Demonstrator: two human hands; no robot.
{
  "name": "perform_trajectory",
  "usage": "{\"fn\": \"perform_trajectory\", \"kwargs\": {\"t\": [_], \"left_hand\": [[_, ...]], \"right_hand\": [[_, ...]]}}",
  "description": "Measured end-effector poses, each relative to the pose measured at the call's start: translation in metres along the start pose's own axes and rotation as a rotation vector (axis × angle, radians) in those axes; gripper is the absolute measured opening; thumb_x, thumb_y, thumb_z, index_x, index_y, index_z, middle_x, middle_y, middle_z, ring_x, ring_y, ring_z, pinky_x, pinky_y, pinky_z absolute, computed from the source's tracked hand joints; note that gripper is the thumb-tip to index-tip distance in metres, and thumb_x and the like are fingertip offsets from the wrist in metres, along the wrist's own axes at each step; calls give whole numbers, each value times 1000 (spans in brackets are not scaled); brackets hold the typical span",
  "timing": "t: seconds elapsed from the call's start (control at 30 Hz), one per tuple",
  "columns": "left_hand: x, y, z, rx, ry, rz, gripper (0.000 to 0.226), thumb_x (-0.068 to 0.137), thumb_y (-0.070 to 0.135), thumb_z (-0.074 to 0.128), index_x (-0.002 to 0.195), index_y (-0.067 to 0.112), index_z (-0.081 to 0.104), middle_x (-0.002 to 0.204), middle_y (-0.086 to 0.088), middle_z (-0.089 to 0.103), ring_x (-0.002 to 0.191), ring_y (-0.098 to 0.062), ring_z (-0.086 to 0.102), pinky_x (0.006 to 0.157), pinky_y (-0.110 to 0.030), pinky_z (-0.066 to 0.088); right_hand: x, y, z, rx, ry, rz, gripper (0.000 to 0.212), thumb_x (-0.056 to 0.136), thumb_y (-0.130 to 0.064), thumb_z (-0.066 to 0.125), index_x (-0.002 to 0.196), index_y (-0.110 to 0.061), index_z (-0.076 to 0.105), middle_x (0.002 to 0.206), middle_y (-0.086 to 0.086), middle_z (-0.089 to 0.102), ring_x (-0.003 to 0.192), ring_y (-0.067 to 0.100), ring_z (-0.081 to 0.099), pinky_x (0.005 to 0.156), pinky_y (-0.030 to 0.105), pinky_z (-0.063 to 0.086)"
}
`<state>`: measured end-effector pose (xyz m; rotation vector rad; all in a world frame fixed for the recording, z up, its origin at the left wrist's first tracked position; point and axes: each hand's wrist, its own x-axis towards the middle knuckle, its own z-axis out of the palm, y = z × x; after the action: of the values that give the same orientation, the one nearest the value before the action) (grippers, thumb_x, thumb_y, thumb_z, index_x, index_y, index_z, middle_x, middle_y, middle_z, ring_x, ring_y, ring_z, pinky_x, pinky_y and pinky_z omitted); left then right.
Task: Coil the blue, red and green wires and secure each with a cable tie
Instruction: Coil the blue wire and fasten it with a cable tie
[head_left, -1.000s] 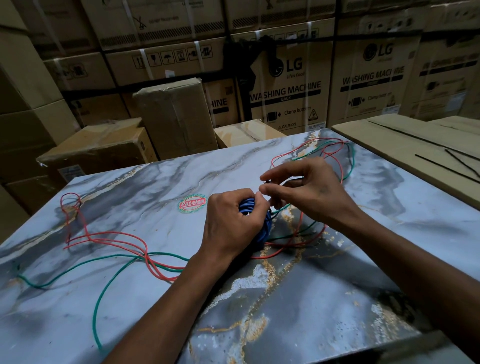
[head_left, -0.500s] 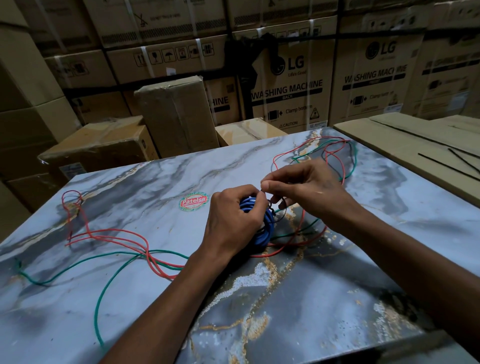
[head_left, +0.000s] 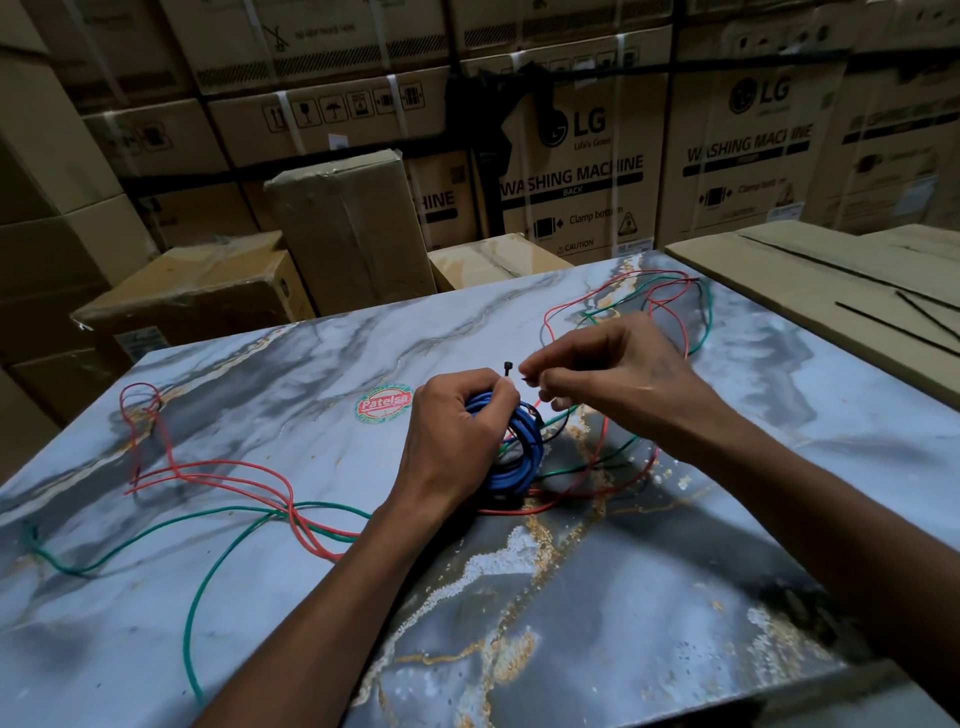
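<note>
My left hand (head_left: 452, 441) grips a coiled blue wire (head_left: 519, 447) just above the marble table (head_left: 623, 623). A thin black cable tie (head_left: 508, 370) loops round the coil, its head sticking up beside my left thumb. My right hand (head_left: 613, 369) pinches the tie's tail right next to that head. The red wire (head_left: 218, 470) lies loose across the table from the left side to the far right. The green wire (head_left: 208, 561) trails from the front left, under my hands, to the far right corner.
Spare black cable ties (head_left: 893, 325) lie on a flat cardboard box (head_left: 810, 291) at the right. A round red and green sticker (head_left: 383, 404) sits on the table. Stacked cartons (head_left: 571, 171) wall in the far side and left.
My right hand has lifted slightly and shifted right, drawing the tie's tail away from the coil. The tie's head now stands up above my left thumb. My left hand keeps its grip.
</note>
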<state>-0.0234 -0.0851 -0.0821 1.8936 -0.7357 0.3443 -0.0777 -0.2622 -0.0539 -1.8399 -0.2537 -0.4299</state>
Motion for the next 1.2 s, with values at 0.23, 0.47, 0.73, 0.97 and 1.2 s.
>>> {"fn": "perform_trajectory", "kwargs": {"t": [0.23,0.47,0.73,0.97,1.2], "left_hand": [[-1,1,1,23,-5,23,35,86,35,51,64,10,65,59,-3,60,59,-21,56,58,-41,44],[-3,5,1,38,-16,45,30,84,36,53,58,24,60,56,4,58,53,-9,51,52,-32,42],[-3,5,-1,130,11,109,31,85,28,56,56,17,54,50,1,49,50,-16,46,49,-34,37],[-2,5,-2,128,6,121,30,85,27,57,56,18,55,51,3,50,49,-12,46,49,-28,36],[-2,4,-2,135,3,138,31,85,29,56,58,14,58,52,2,52,50,-16,49,47,-30,37]], "right_hand": [[-5,0,5,-172,162,-216,35,84,-2,79,118,-10,75,87,-1,80,81,8,77,74,29,63],[-3,3,6,-284,151,-301,35,82,-4,79,115,-12,75,85,-4,79,74,8,75,66,20,57],[-5,3,9,-413,183,-488,33,79,1,79,111,-8,75,85,-4,79,71,6,71,68,22,57],[-5,4,8,-438,198,-518,31,81,-2,81,111,-7,75,86,-4,79,72,5,72,68,21,58],[-5,4,9,-426,197,-505,30,82,-4,81,112,-7,75,86,-2,79,73,4,72,70,19,57]]}}
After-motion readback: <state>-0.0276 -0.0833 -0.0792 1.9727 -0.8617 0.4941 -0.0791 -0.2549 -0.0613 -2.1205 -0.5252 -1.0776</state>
